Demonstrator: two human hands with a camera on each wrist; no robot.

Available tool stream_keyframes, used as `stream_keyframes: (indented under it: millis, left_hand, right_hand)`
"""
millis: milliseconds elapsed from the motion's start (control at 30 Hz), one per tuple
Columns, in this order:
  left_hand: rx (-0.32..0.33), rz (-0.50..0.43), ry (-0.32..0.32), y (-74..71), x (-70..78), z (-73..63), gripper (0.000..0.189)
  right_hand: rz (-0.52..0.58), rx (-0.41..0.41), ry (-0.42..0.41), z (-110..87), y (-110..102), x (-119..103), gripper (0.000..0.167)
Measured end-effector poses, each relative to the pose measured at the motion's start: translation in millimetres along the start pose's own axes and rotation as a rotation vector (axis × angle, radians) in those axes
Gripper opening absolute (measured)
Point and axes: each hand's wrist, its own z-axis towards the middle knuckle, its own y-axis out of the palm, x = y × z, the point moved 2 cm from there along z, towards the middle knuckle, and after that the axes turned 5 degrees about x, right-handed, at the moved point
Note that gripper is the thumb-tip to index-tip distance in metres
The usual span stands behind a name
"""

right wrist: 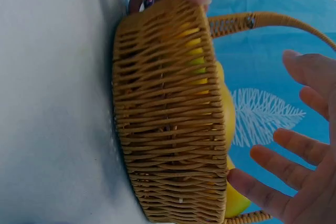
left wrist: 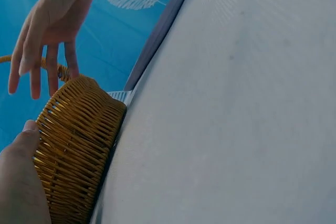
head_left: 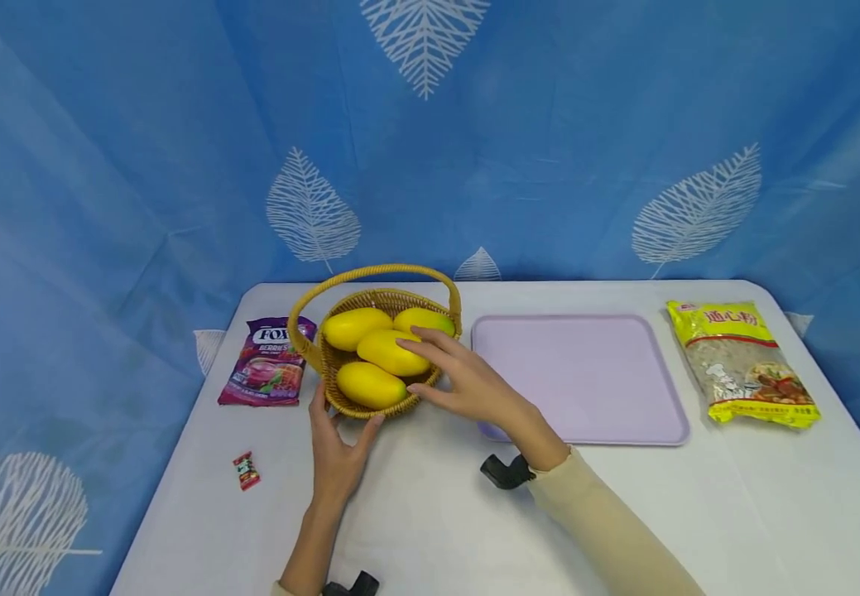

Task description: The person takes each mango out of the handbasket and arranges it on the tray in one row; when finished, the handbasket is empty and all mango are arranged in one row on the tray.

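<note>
A wicker basket (head_left: 400,410) with an arched handle (head_left: 377,271) holds several yellow mangoes (head_left: 370,385), some with a greenish tip. At the basket's near left side, my left hand (head_left: 336,455) holds its wall, the thumb (left wrist: 23,140) by the rim and the fingers lower on the outside. My right hand (head_left: 470,385) hovers over the right side of the basket, fingers spread above the mangoes. In the right wrist view that hand (right wrist: 310,166) has nothing between its fingers, and one fingertip lies close to the rim.
Right of the basket lies a lilac tray (head_left: 578,381), then a yellow bag of pasta (head_left: 746,364). To the left are a purple FOX'S candy bag (head_left: 266,364) and a small red wrapped candy (head_left: 247,470). A blue leaf-patterned curtain (head_left: 549,149) hangs behind the white table (head_left: 430,513).
</note>
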Motion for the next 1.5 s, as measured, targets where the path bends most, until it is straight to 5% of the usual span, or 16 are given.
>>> stream_keyframes:
  millis: [400, 733, 1500]
  left_hand:
    - [-0.003, -0.036, -0.023, 2.3, -5.4, -1.2, 0.098]
    - [-0.006, -0.029, -0.045, 1.4, -4.4, -1.6, 0.097]
    - [-0.013, -0.024, -0.046, 2.0, -3.5, -1.1, 0.097]
  right_hand:
    - [-0.105, -0.133, 0.071, 26.0, 15.6, 19.2, 0.061]
    - [-0.073, -0.207, 0.072, 35.7, 24.8, 28.5, 0.054]
    - [-0.055, -0.222, 0.135, 34.7, 29.9, 34.6, 0.048]
